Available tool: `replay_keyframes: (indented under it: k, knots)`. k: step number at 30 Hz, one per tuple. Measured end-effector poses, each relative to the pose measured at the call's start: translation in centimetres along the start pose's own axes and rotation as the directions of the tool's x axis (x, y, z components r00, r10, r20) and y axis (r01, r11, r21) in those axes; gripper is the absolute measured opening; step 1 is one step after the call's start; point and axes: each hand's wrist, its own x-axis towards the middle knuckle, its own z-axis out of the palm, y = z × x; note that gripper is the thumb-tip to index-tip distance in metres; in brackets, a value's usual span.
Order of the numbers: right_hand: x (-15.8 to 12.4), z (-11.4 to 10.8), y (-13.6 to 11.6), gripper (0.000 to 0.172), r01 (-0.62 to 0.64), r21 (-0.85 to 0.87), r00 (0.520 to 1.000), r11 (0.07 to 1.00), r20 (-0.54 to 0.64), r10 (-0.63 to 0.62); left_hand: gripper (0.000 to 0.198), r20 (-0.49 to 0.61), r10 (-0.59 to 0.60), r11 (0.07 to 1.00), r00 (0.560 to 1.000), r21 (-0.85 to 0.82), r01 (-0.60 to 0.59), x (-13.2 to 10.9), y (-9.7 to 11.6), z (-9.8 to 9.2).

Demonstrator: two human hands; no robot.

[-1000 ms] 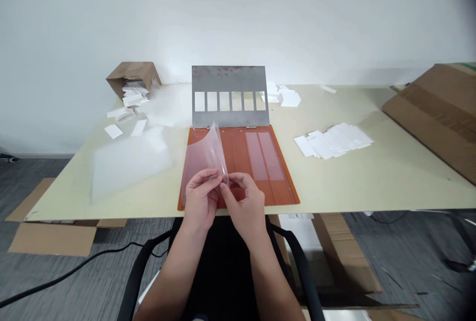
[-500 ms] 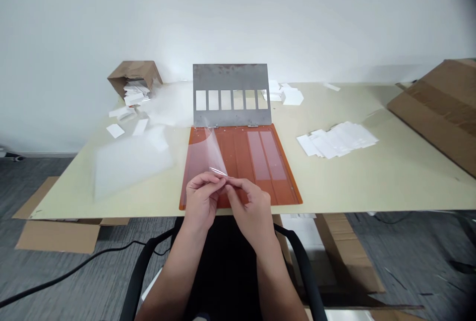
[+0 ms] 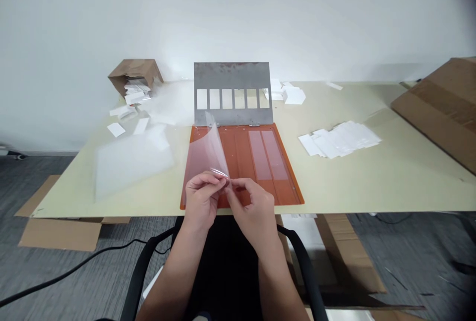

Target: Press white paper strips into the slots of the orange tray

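Note:
A clear plastic film (image 3: pixel 214 147) hangs curled over the orange-brown board (image 3: pixel 286 194). My left hand (image 3: pixel 203 197) pinches its near corner between thumb and fingers. Right beside it, my right hand (image 3: pixel 253 207) is closed too, thumb and forefinger pressed at the same corner. Both hands are over the board's near edge. Pale film strips (image 3: pixel 266 155) lie flat on the board's right half. Hinged to the far edge is a raised grey metal plate (image 3: pixel 232 75) with a row of several rectangular windows.
White slips (image 3: pixel 340 140) are fanned out on the table (image 3: pixel 334 192) to the right, with more white pieces (image 3: pixel 293 95) behind. Translucent sheets (image 3: pixel 130 162) and a small carton (image 3: pixel 148 68) of white pieces sit left. A large cardboard box (image 3: pixel 442 107) stands far right.
My right hand has shifted slightly right, fingertips parting a little from the left hand's. The film's far part stands a bit higher and looks wider. The view has moved slightly.

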Motion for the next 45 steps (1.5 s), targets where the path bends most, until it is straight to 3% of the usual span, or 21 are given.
replay_keyframes:
  k: [7, 15, 20, 22, 24, 27, 29, 33, 36, 45]
  knots:
    - [-0.6, 0.5, -0.2, 0.019, 0.129, -0.155, 0.989, 0.979, -0.057, -0.139, 0.019, 0.023, 0.045, 0.998, 0.999, 0.037, -0.045, -0.1, -0.3, -0.1]
    - [0.5, -0.7, 0.1, 0.022, -0.050, 0.202, 0.991, 0.978, 0.130, 0.024, 0.022, 0.084, 0.079, 0.995, 0.993, 0.047, -0.083, 0.0, -0.2, -0.6]
    - [0.8, -0.8, 0.4, 0.021, -0.112, 0.277, 0.987, 0.954, 0.142, 0.075, 0.021, 0.115, 0.083, 0.995, 0.990, 0.041, -0.089, 0.0, -0.3, -0.8]
    - [0.8, -0.6, 0.6, 0.020, -0.119, 0.286, 0.988, 0.951, 0.127, 0.086, 0.015, 0.131, 0.141, 0.983, 0.981, 0.097, -0.155, 0.0, -0.3, -1.0]
    - [0.8, -0.4, 0.7, 0.019, -0.124, 0.288, 0.989, 0.950, 0.114, 0.095, 0.007, 0.164, 0.300, 0.897, 0.940, 0.285, -0.336, -0.1, -0.3, -1.3]
    - [1.0, 0.0, 0.9, 0.018, -0.145, 0.304, 0.986, 0.942, 0.119, 0.113, 0.020, 0.305, 0.476, 0.599, 0.825, 0.575, -0.558, -0.4, -0.4, -1.7]
    - [1.2, 0.1, 1.0, 0.017, -0.166, 0.329, 0.983, 0.930, 0.127, 0.131, 0.033, 0.402, 0.465, 0.485, 0.789, 0.630, -0.607, -0.7, -0.4, -2.0]
    - [1.4, 0.2, 1.0, 0.018, -0.217, 0.390, 0.976, 0.895, 0.118, 0.185, 0.066, 0.524, 0.397, 0.361, 0.754, 0.666, -0.653, -0.6, -0.3, -2.7]
    - [1.6, 0.2, 1.0, 0.020, -0.221, 0.411, 0.975, 0.884, 0.102, 0.197, 0.071, 0.522, 0.380, 0.322, 0.764, 0.699, -0.638, -0.4, -0.2, -3.0]
    - [2.0, 0.8, 1.7, 0.023, -0.216, 0.221, 0.973, 0.951, -0.029, 0.228, 0.072, 0.285, 0.363, 0.537, 0.887, 0.714, -0.449, -0.3, -0.6, -2.1]
